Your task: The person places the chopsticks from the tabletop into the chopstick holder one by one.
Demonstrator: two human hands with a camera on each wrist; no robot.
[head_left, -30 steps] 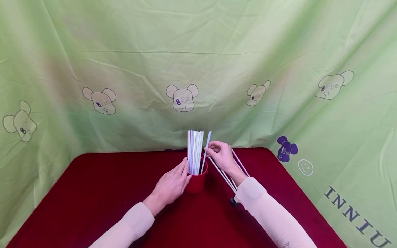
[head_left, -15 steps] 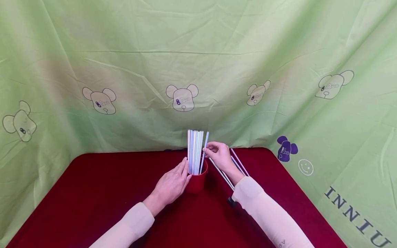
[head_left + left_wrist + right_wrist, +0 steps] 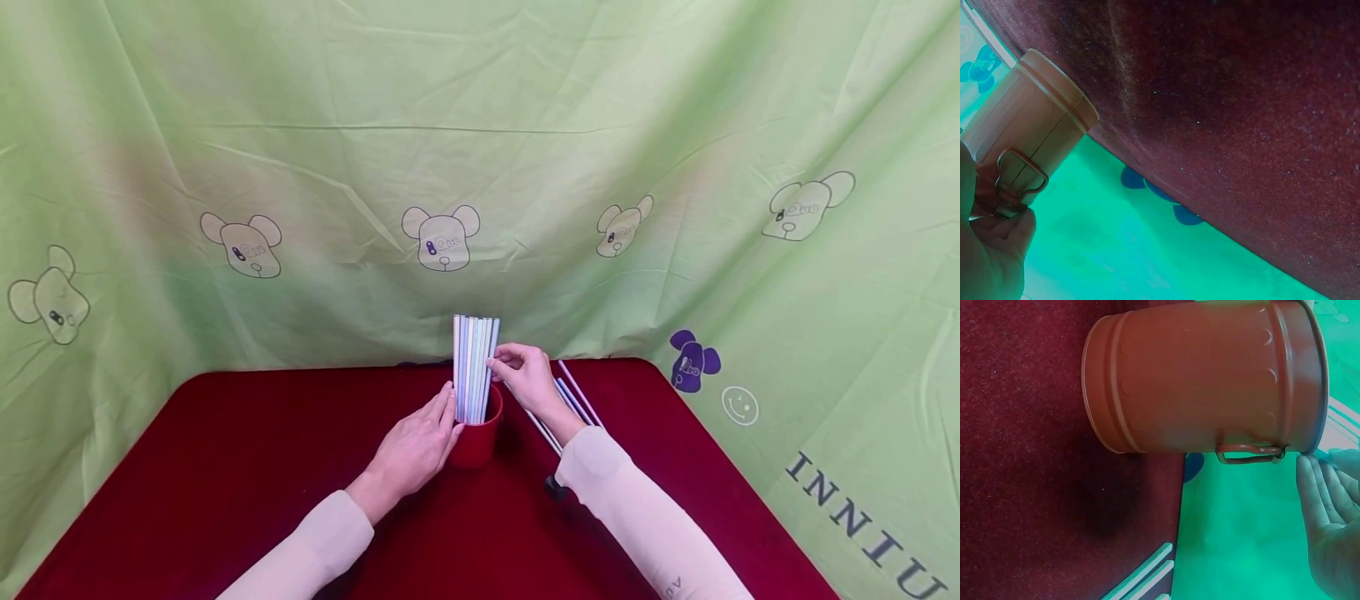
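A small red bucket with little side handles stands upright on the table. Several pastel straws lean in it, gathered toward its left side. My left hand holds the bucket at its left rim, thumb in front; in the left wrist view its fingertips lie by a handle. My right hand pinches a bluish straw between thumb and fingers at the right of the bunch, its lower end inside the bucket. From the right wrist view, the bucket wall hides most of that straw.
Several loose straws lie on the red tablecloth, right of the bucket and partly beneath my right forearm. A green curtain with printed bear heads hangs behind the table. A small black object shows beside my right sleeve.
My right hand has moved slightly left, bringing the bluish straw from apart to against the bunch. My left hand and the bucket have stayed in place.
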